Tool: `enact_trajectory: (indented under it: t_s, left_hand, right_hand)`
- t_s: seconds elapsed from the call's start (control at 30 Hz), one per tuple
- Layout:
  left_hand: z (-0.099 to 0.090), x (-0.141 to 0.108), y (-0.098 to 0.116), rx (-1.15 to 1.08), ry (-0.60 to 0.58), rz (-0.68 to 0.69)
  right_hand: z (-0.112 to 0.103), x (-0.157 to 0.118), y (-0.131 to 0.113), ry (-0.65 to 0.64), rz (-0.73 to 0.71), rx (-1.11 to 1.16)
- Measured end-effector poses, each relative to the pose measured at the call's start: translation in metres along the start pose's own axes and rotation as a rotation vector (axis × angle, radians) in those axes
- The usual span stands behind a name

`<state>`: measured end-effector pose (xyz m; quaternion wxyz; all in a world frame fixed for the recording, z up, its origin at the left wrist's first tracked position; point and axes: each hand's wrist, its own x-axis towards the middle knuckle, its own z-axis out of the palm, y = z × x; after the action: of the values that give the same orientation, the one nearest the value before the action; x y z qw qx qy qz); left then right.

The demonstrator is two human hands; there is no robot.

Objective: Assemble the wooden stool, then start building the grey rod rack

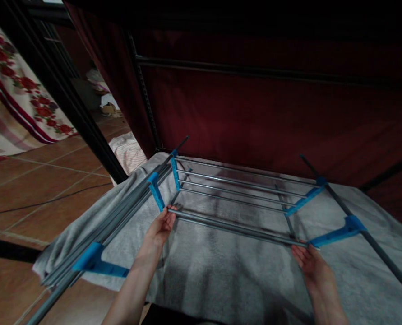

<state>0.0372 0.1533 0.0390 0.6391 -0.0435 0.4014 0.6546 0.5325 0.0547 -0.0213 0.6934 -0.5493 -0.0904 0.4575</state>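
Observation:
A partly built rack of grey metal tubes and blue plastic brackets rests on a grey blanket (221, 271). My left hand (162, 226) pinches the left end of a metal tube (234, 227), right beside a blue bracket (156, 192). At the tube's other end, my right hand (311, 264) has its fingers closed round it, close to another blue bracket (338, 234). A second tube seems to run just under the held one. Farther back, several thin crossbars (234, 183) span two more brackets. The lower left bracket (99, 262) has a free arm pointing toward my left forearm.
Several loose tubes (119, 216) lie along the blanket's left side. Black metal frame posts (62, 95) rise at the left, and a dark red curtain (255, 122) hangs behind. A cable (48, 199) crosses the tiled floor (95, 149).

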Motion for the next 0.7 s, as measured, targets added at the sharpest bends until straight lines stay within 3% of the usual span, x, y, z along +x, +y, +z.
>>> enact_trajectory:
  t_s: [0.33, 0.7]
  left_hand:
    - [-0.015, 0.012, -0.008, -0.086, 0.029, -0.038]
    - [-0.016, 0.009, -0.009, -0.043, 0.066, -0.050]
  right_hand:
    - [-0.016, 0.015, 0.016, 0.007, 0.064, -0.069]
    - [-0.018, 0.012, 0.027, -0.023, 0.071, -0.099]
